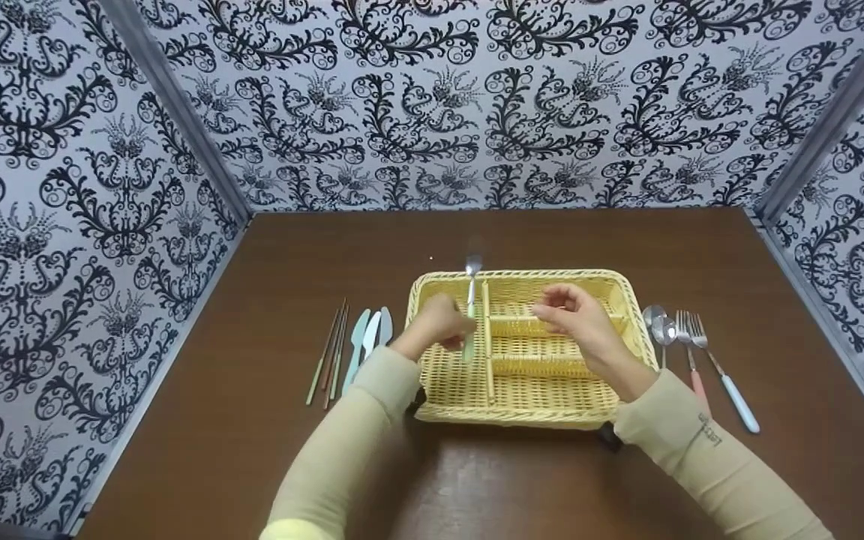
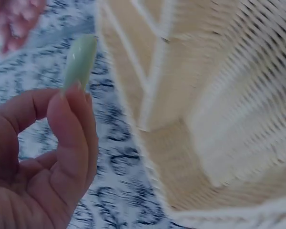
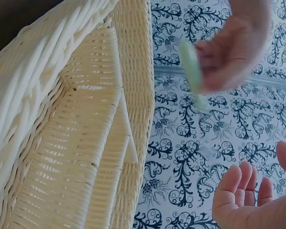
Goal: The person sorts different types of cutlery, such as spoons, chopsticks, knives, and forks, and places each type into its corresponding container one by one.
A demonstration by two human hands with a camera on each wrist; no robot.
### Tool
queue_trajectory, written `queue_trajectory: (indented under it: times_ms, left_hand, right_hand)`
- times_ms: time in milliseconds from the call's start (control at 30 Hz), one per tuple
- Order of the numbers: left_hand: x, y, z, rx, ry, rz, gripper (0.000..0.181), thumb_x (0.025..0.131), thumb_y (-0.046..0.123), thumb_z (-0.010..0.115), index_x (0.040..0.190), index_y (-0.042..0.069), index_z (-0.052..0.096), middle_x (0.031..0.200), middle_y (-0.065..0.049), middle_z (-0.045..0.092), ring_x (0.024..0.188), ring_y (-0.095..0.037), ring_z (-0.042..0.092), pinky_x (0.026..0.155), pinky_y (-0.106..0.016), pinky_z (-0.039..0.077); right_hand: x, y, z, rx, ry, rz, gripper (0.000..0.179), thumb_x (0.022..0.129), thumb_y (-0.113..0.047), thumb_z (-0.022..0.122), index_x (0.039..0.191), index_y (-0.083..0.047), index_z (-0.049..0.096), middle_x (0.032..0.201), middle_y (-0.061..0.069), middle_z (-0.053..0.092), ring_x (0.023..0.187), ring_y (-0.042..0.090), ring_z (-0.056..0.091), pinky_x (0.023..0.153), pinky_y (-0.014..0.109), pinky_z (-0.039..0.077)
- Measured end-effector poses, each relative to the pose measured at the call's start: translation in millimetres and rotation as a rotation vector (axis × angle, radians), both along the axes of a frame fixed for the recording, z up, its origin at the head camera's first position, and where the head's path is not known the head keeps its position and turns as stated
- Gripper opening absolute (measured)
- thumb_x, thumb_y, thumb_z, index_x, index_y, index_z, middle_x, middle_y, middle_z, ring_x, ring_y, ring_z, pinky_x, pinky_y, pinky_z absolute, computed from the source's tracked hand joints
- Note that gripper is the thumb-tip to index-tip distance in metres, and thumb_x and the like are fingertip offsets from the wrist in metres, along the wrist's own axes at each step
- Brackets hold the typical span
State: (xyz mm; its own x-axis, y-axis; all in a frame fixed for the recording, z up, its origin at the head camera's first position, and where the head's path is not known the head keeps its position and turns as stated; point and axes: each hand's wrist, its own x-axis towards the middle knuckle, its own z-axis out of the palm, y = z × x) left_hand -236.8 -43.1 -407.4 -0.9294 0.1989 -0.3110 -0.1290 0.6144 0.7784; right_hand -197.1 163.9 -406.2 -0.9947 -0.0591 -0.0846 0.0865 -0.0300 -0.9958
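In the head view my left hand [image 1: 439, 321] is above the left compartment of a yellow wicker basket [image 1: 526, 414]. It pinches the pale green handle of a fork [image 1: 471, 300] whose blurred metal head points to the far side. Up close in the left wrist view, thumb and fingertips grip the green handle end [image 2: 80, 59]. My right hand [image 1: 580, 324] hovers over the basket's right-hand compartments, fingers loosely bent and holding nothing. The right wrist view shows that same hand [image 3: 250, 200] with a gap between thumb and fingers.
Left of the basket lie several chopsticks [image 1: 333, 352] and three table knives [image 1: 358, 341]. To its right are two spoons [image 1: 664, 330] and two forks with pink and light blue handles [image 1: 732, 394]. Patterned walls [image 1: 432, 112] enclose the brown table [image 1: 252, 450].
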Motion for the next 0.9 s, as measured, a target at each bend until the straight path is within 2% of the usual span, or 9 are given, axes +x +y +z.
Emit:
queue_trajectory:
  times_ms: [167, 233, 267, 333, 467, 533, 600, 767, 900]
  left_hand:
    - [-12.2, -6.5, -18.4, -0.16, -0.194, -0.082, 0.015, 0.074, -0.001, 0.054, 0.061, 0.004, 0.05, 0.048, -0.004, 0.05, 0.04, -0.01, 0.05, 0.055, -0.03, 0.053]
    - [-15.5, -4.6, -24.2, -0.243, -0.266, -0.118, 0.014, 0.074, -0.002, 0.053, 0.061, 0.0, 0.057, 0.054, -0.009, 0.058, 0.044, -0.013, 0.055, 0.059, -0.028, 0.053]
    - [-22.2, -4.2, -32.0, -0.257, -0.317, -0.151, 0.013, 0.073, -0.002, 0.052, 0.06, -0.001, 0.058, 0.055, -0.01, 0.06, 0.045, -0.013, 0.056, 0.055, -0.026, 0.051]
    - [-26.3, -1.2, -34.7, -0.277, -0.385, -0.152, 0.013, 0.075, -0.002, 0.051, 0.066, -0.004, 0.06, 0.061, -0.013, 0.063, 0.051, -0.016, 0.061, 0.054, -0.024, 0.05]
    - [-32.8, 8.2, -36.6, -0.412, -0.385, -0.182, 0.014, 0.079, 0.002, 0.054, 0.073, -0.005, 0.065, 0.068, -0.014, 0.067, 0.061, -0.019, 0.067, 0.051, -0.022, 0.047]
    - [-30.2, 13.7, -34.4, -0.48, -0.362, -0.182, 0.015, 0.082, 0.004, 0.056, 0.08, -0.005, 0.068, 0.077, -0.015, 0.069, 0.07, -0.021, 0.068, 0.056, -0.024, 0.048]
    - [-36.7, 18.2, -43.9, -0.511, -0.387, -0.203, 0.015, 0.083, 0.004, 0.057, 0.084, -0.005, 0.069, 0.083, -0.015, 0.07, 0.077, -0.022, 0.068, 0.064, -0.025, 0.051]
    - [-58.3, 26.2, -73.5, -0.626, -0.475, -0.366, 0.018, 0.087, 0.008, 0.054, 0.083, -0.001, 0.069, 0.073, -0.006, 0.065, 0.071, -0.016, 0.059, 0.066, -0.023, 0.048]
    - [-47.5, 27.2, -65.0, -0.714, -0.41, -0.405, 0.017, 0.087, 0.012, 0.058, 0.092, 0.002, 0.071, 0.087, -0.006, 0.062, 0.084, -0.018, 0.052, 0.073, -0.026, 0.045]
  right_hand:
    - [1.1, 3, -2.8, -0.001, 0.0, 0.017, 0.022, 0.084, -0.005, 0.062, 0.103, -0.007, 0.051, 0.088, -0.004, 0.053, 0.077, 0.006, 0.055, 0.065, 0.021, 0.048]
    - [0.7, 4, -3.4, -0.004, -0.005, 0.025, 0.023, 0.084, -0.006, 0.062, 0.104, -0.007, 0.05, 0.088, -0.003, 0.052, 0.077, 0.006, 0.054, 0.065, 0.021, 0.048]
    - [0.2, 4, -3.5, -0.003, -0.007, 0.027, 0.024, 0.084, -0.007, 0.062, 0.105, -0.007, 0.05, 0.088, -0.003, 0.052, 0.076, 0.006, 0.054, 0.065, 0.021, 0.048]
    - [-1.3, 4, -3.5, -0.009, -0.012, 0.03, 0.025, 0.085, -0.007, 0.062, 0.106, -0.006, 0.049, 0.089, -0.003, 0.052, 0.076, 0.006, 0.054, 0.065, 0.021, 0.048]
    - [-4.0, 9, -4.2, -0.005, -0.024, 0.011, 0.028, 0.084, -0.006, 0.062, 0.109, -0.004, 0.049, 0.089, -0.003, 0.053, 0.077, 0.007, 0.055, 0.066, 0.022, 0.049]
    - [-4.3, 12, -4.8, 0.003, -0.032, -0.001, 0.03, 0.084, -0.006, 0.063, 0.11, -0.003, 0.048, 0.089, -0.003, 0.053, 0.076, 0.007, 0.055, 0.067, 0.022, 0.05]
    - [-4.0, 15, -5.0, 0.008, -0.038, -0.011, 0.031, 0.084, -0.007, 0.063, 0.111, -0.003, 0.048, 0.09, -0.003, 0.053, 0.075, 0.007, 0.055, 0.069, 0.023, 0.05]
    - [-3.1, 18, -3.6, -0.009, -0.039, -0.012, 0.03, 0.084, -0.006, 0.063, 0.11, -0.002, 0.048, 0.089, -0.002, 0.052, 0.073, 0.007, 0.055, 0.071, 0.025, 0.05]
    - [-3.3, 18, -1.6, -0.004, -0.027, -0.004, 0.03, 0.084, -0.006, 0.062, 0.11, -0.002, 0.048, 0.089, -0.002, 0.052, 0.075, 0.007, 0.055, 0.071, 0.024, 0.05]
